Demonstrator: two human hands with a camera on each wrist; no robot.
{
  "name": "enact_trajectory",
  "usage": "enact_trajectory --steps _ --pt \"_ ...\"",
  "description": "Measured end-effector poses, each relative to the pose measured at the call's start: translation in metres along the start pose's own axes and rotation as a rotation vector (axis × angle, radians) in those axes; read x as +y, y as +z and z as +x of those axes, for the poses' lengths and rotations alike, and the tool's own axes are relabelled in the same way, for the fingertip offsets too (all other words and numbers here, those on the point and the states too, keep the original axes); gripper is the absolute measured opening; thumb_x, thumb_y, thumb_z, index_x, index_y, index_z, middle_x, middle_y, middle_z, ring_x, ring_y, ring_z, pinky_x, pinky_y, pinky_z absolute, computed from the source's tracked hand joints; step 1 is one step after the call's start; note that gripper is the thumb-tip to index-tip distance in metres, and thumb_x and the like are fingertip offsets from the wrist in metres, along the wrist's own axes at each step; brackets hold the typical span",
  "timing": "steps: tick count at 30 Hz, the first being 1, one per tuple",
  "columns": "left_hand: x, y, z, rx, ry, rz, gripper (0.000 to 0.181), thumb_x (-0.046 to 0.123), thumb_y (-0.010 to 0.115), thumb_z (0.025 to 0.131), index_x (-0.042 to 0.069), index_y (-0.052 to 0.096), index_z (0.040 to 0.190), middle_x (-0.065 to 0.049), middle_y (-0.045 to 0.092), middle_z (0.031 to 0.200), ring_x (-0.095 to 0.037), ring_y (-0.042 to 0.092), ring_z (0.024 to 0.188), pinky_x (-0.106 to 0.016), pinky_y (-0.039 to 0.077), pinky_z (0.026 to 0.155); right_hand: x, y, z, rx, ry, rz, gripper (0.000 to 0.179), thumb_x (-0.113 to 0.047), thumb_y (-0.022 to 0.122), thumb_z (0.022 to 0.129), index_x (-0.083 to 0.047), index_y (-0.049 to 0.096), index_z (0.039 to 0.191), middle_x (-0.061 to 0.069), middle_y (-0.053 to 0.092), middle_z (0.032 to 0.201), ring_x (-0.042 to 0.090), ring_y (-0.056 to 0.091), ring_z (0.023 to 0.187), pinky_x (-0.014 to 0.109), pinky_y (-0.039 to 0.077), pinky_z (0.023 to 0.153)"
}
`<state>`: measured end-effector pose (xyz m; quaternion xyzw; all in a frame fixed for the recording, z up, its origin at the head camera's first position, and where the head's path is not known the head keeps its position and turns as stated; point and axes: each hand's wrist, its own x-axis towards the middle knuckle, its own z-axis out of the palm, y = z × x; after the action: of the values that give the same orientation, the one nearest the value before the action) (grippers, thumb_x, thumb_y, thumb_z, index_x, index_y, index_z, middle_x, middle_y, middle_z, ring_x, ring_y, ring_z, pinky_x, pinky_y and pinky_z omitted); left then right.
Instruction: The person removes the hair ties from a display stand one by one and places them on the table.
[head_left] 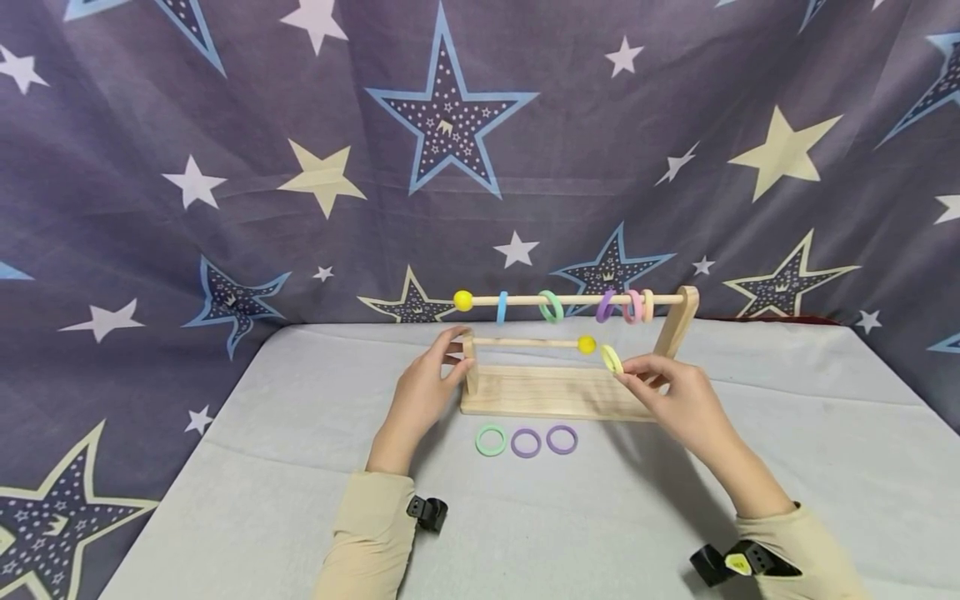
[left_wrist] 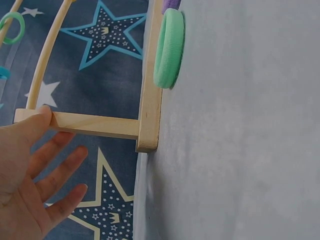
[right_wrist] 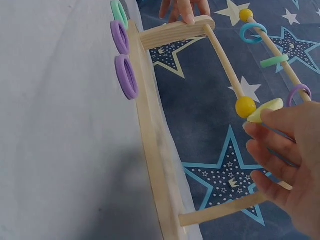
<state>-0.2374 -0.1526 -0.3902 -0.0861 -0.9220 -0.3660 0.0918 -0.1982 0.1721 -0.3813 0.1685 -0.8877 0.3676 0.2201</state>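
My right hand (head_left: 682, 404) pinches a pale yellow hair tie (right_wrist: 265, 110) between thumb and fingers. The tie is right by the yellow ball (head_left: 587, 344) that ends the lower rod (head_left: 525, 342) of a wooden stand (head_left: 555, 393). At the stand's left side, my left hand (head_left: 422, 396) grips the top of the short post (left_wrist: 95, 123), thumb on the near face. On the upper rod (head_left: 525, 301) hang blue (head_left: 501, 309), green (head_left: 552, 307), purple (head_left: 604, 307), pink and orange ties. The lower rod carries none.
In front of the stand's base, a green tie (head_left: 477, 441) and two purple ties (left_wrist: 171, 5) lie in a row on the grey cloth (head_left: 570, 525). A tall post (head_left: 677, 321) holds up the rod on the right. Star-patterned fabric (head_left: 450, 233) hangs behind.
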Motion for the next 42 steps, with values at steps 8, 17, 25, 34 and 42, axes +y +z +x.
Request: enact_trajectory --steps 8,17,25,34,42 --pt "0.000 0.000 0.000 0.000 0.000 -0.002 0.047 0.030 0.062 0.099 0.026 0.048 0.144 -0.005 0.067 0.123 -0.026 0.063 0.113 -0.050 0.048 0.093 0.002 -0.005 -0.001 -0.032 -0.038 -0.021 0.007 -0.006 0.076 0.087 -0.010 0.076 0.092 -0.003 0.074 0.085 0.014 0.062 0.073 0.036 0.052 0.065" --pt "0.000 0.000 0.000 -0.001 -0.005 0.001 0.046 0.030 0.061 0.100 0.027 0.048 0.144 -0.005 0.067 0.122 -0.026 0.062 0.113 -0.050 0.047 0.093 0.005 -0.010 -0.003 -0.113 -0.038 -0.024 0.008 -0.004 0.075 0.087 -0.009 0.075 0.093 -0.002 0.073 0.084 0.017 0.062 0.075 0.039 0.053 0.066" --pt "-0.001 0.000 0.000 0.000 0.000 0.001 0.046 0.031 0.061 0.100 0.028 0.048 0.144 -0.005 0.067 0.123 -0.026 0.062 0.113 -0.050 0.048 0.093 0.006 -0.012 -0.004 -0.185 -0.014 -0.017 0.009 -0.004 0.077 0.085 -0.010 0.075 0.091 0.002 0.074 0.090 0.017 0.061 0.076 0.031 0.051 0.064" --pt "-0.001 0.001 0.000 0.001 0.004 -0.002 0.046 0.031 0.061 0.100 0.028 0.048 0.144 -0.004 0.067 0.122 -0.026 0.062 0.113 -0.050 0.048 0.092 0.008 -0.012 -0.005 -0.298 -0.009 -0.015 0.009 -0.005 0.075 0.087 -0.010 0.076 0.094 -0.002 0.072 0.087 0.011 0.062 0.076 0.045 0.052 0.077" --pt "-0.001 0.000 0.000 -0.003 -0.002 -0.003 0.047 0.031 0.061 0.100 0.027 0.047 0.145 -0.004 0.067 0.122 -0.025 0.062 0.113 -0.050 0.048 0.093 0.012 -0.004 -0.007 -0.347 -0.028 -0.020 0.012 -0.002 0.074 0.086 -0.012 0.076 0.092 -0.007 0.069 0.083 0.007 0.060 0.075 0.046 0.052 0.077"
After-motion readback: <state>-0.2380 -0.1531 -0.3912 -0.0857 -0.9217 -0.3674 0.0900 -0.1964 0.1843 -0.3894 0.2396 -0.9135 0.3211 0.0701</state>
